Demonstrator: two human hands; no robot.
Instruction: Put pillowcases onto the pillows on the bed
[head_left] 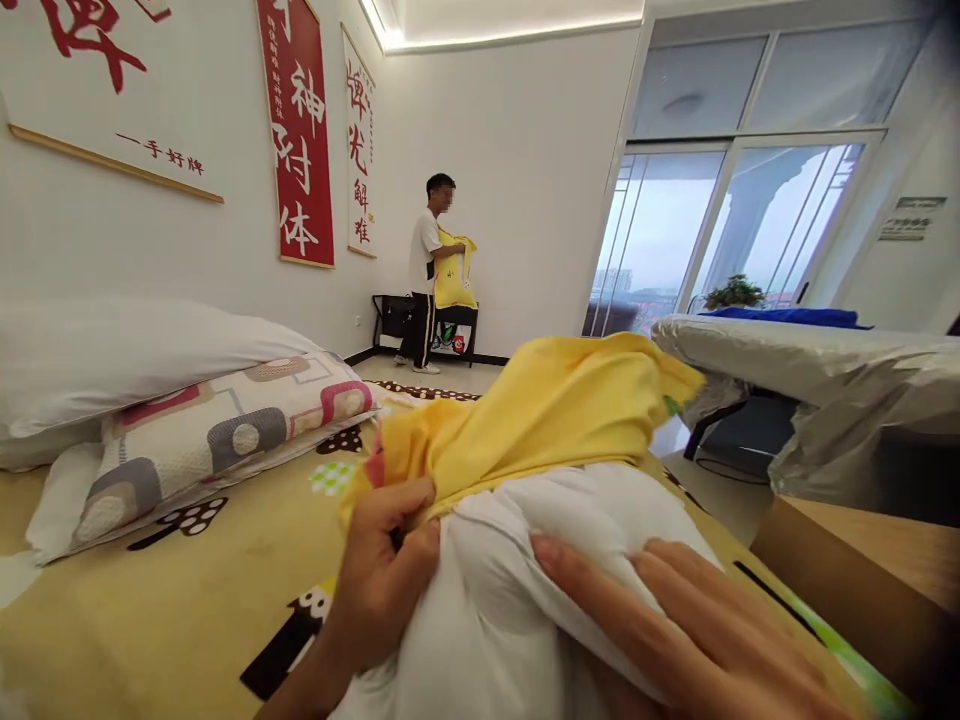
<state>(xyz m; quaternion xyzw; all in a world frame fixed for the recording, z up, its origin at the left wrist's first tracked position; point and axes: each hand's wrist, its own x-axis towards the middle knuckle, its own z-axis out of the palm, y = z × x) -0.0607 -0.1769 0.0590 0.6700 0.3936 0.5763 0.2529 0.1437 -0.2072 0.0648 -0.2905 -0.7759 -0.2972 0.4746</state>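
Note:
A white pillow (pixel 502 620) lies in front of me on the bed, its far end inside a yellow pillowcase (pixel 555 410). The pillowcase is bunched, and its open edge runs across the pillow. My left hand (pixel 390 570) is closed on that edge at the left side, fingers curled round the yellow cloth. My right hand (pixel 690 620) lies on the right part of the white pillow, fingers stretched out and pressing into its surface. Part of the right palm and thumb is hidden by the pillow and the frame's edge.
A patterned pillow (pixel 247 430) and a white pillow (pixel 135 350) are stacked at the left on the yellow printed sheet (pixel 195 590). A brown box (pixel 862 560) and a covered table (pixel 825 350) stand at the right. Across the room a person (pixel 424 260) holds a yellow-cased pillow (pixel 455 275).

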